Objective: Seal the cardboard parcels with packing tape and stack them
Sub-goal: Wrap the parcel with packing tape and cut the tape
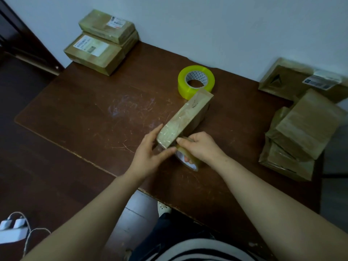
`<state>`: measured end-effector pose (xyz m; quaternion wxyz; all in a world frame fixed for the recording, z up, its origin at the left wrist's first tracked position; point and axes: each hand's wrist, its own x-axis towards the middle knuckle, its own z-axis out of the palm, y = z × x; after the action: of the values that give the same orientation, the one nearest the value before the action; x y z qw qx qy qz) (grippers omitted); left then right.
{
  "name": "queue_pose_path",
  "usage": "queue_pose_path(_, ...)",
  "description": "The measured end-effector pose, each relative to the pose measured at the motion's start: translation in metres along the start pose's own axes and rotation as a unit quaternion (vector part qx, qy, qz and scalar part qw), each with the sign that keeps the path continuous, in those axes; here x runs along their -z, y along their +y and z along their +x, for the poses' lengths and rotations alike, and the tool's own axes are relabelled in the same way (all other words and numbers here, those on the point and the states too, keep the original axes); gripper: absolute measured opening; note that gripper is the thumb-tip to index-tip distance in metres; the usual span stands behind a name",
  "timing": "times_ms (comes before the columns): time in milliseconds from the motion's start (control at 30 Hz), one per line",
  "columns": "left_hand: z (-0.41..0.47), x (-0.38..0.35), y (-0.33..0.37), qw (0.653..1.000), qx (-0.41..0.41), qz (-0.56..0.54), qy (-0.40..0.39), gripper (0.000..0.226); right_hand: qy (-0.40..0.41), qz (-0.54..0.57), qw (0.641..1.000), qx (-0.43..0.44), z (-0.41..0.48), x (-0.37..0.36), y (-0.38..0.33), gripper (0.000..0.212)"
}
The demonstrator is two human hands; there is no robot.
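The parcel (185,117) stands on a narrow side near the middle of the counter (94,113). It runs from my hands back toward the yellow roll (195,81) by the far edge. My right hand (201,147) has its fingers curled round the tape roll (188,162), held low against the parcel's near end, towards the front edge. My left hand (148,153) has its thumb along the parcel's left face and its fingers almost straight across the near end. It is pressing there, not gripping.

That is my first worry. The parcel is balanced on a thin side and only steadied, so a hard pull on the tape could tip it over or skid it away from me. Its far corner sits right by the yellow roll. I cannot tell whether they touch, and a shove forward may knock that roll toward the wall.

I can barely make out the strip between roll and cardboard. If it goes slack it may crease, fold onto itself or catch my left fingers, leaving the end badly sealed.

Stacking has its own risk. The two parcels (101,42) at the far left corner sit offset, so a third set carelessly could slide off. The loose pile (301,132) at the right edge lies tilted and looks ready to slip if bumped.
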<state>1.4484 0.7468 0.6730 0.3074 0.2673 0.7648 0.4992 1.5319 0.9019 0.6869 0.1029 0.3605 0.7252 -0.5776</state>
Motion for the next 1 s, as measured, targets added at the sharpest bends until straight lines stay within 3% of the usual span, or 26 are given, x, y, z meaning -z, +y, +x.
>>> queue_pose_path(133,0.011,0.003,0.002,0.99,0.064,-0.121,0.014,0.066,-0.029,0.077,0.996,0.02,-0.018,0.015,-0.02,0.041)
queue_pose_path(200,0.012,-0.001,-0.003,0.969,0.139,-0.207,0.004,0.052,-0.053,0.124,0.989,0.055,-0.029,0.022,-0.022,0.03)
queue_pose_path(333,0.023,-0.017,-0.012,0.935,0.25,-0.25,0.026,0.037,-0.072,0.123,0.988,0.057,-0.032,0.01,-0.006,0.017)
queue_pose_path(433,0.042,-0.02,-0.017,0.967,0.207,-0.103,0.105,0.032,-0.039,0.165,0.985,0.042,-0.021,0.003,0.001,0.016)
queue_pose_path(500,0.05,-0.019,-0.017,0.979,0.173,-0.04,0.096,0.031,-0.027,0.189,0.981,0.03,-0.014,0.002,0.002,0.016)
queue_pose_path(667,0.057,-0.017,-0.03,0.983,0.167,-0.054,0.051,0.007,-0.036,0.183,0.982,0.033,-0.01,0.002,0.008,0.023)
queue_pose_path(900,0.055,-0.026,-0.032,0.98,0.16,-0.058,0.105,0.02,0.02,0.154,0.988,0.005,-0.042,-0.004,0.007,0.03)
queue_pose_path(1000,0.053,-0.028,-0.031,0.979,0.157,-0.05,0.123,0.021,0.045,0.032,0.998,-0.031,-0.077,-0.003,0.03,0.038)
